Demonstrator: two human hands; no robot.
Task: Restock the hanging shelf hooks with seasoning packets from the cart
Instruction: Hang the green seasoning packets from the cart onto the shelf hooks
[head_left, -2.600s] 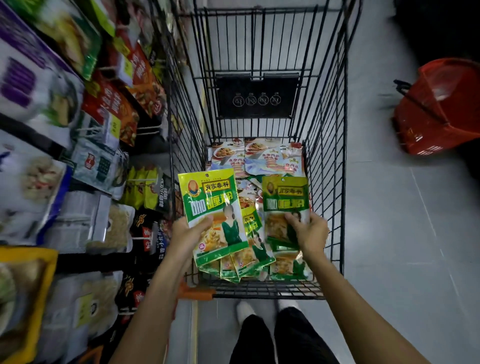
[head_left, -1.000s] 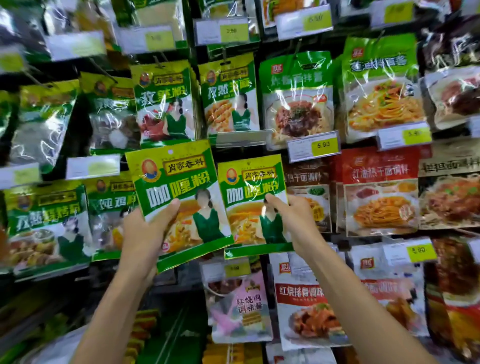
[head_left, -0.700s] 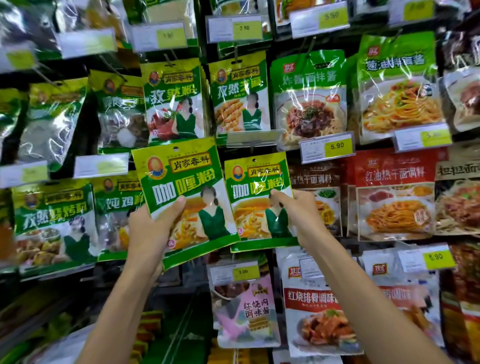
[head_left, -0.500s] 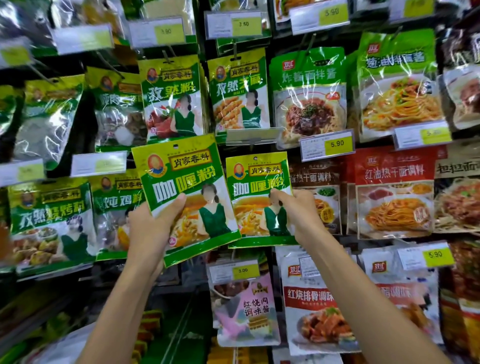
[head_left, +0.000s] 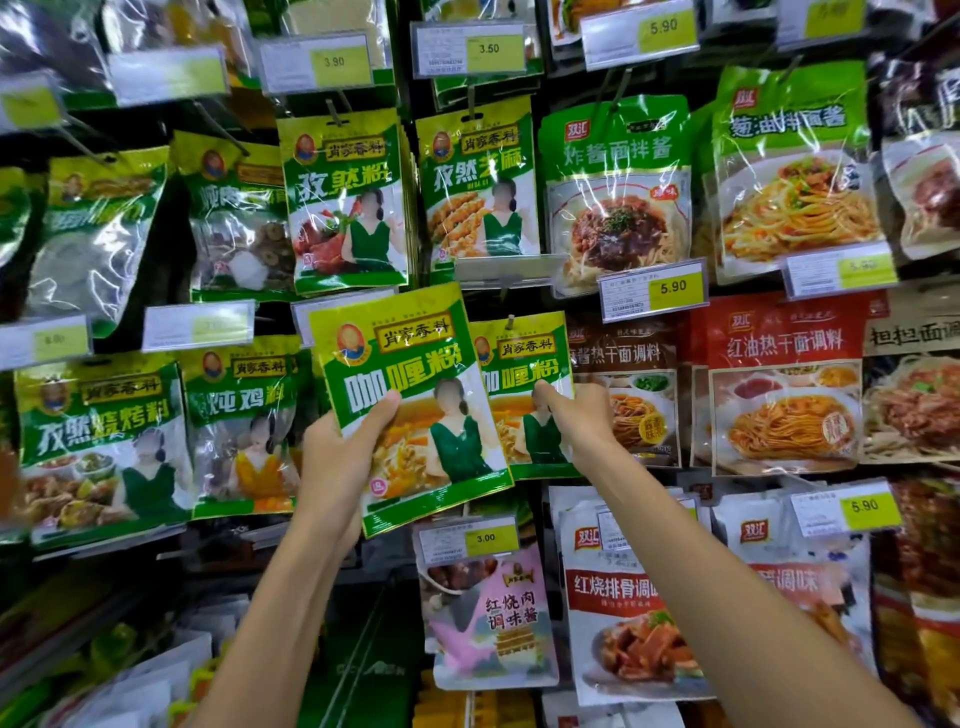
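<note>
Left hand (head_left: 332, 457) clamps a thin, light, floppy curry packet (head_left: 410, 405) by its lower edge before the shelf; right hand (head_left: 582, 415) pinches a second packet (head_left: 524, 364) at its hook (head_left: 511, 321); likely best steered near the top hole.

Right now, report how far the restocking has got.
Done: one curry packet is on its hook, steadied by the right hand. In hand: the left hand holds another packet, tilted, not hung. Left: hanging it; the cart is out of view.
</note>
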